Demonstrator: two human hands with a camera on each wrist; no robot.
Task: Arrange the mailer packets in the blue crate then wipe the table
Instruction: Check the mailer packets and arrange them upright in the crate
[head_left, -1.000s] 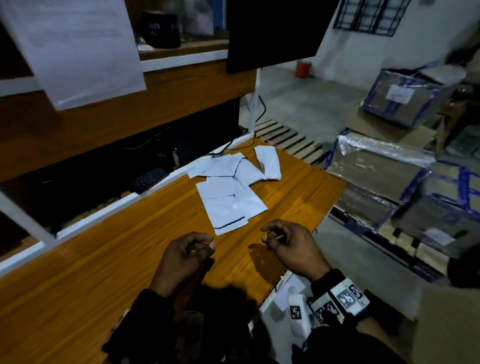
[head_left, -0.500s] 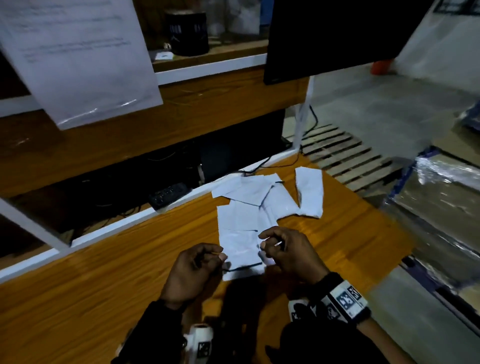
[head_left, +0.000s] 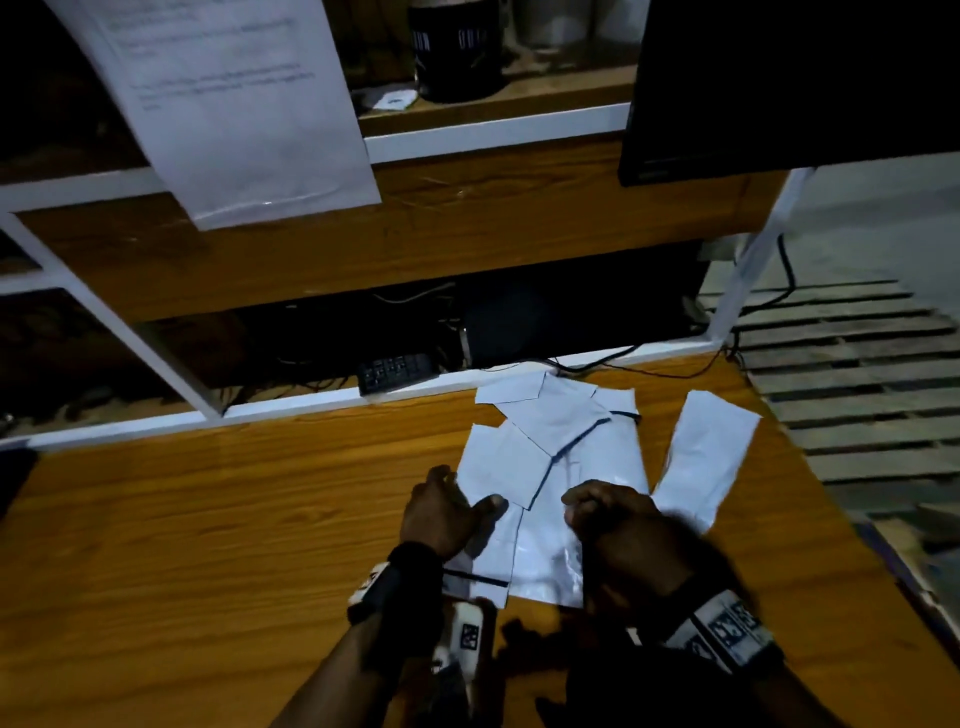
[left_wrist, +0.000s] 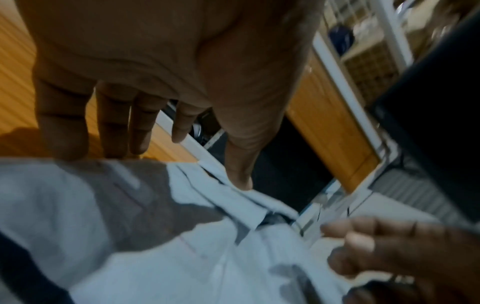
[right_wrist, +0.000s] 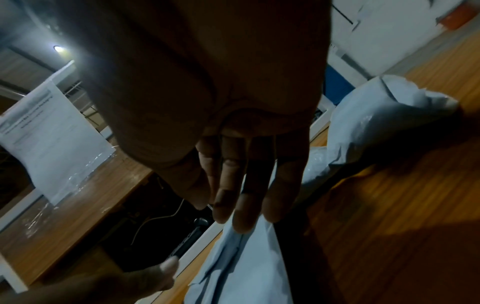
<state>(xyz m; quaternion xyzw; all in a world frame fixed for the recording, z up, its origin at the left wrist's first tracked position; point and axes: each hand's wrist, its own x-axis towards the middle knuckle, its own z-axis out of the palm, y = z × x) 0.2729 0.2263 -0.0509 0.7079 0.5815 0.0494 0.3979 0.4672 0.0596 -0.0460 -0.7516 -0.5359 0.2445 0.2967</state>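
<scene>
Both your hands are down on the mailer packets (head_left: 550, 467) spread on the wooden counter (head_left: 208, 519). Your left hand (head_left: 441, 512) lies open, fingers straight, thumb touching the near-left packet. Your right hand (head_left: 623, 525) sits on the glossy packet next to it; the head view shows its fingers bent, the wrist view shows them extended onto the packet, so I can't tell whether it's gripping.

Count: about seven white packets, overlapping, so not exact. Six are clustered under and just beyond your hands. One long packet (head_left: 706, 457) lies apart, to the right of your right hand.

Beyond the hands: one hanging paper sheet (head_left: 234, 104), one dark monitor (head_left: 779, 78).
</scene>
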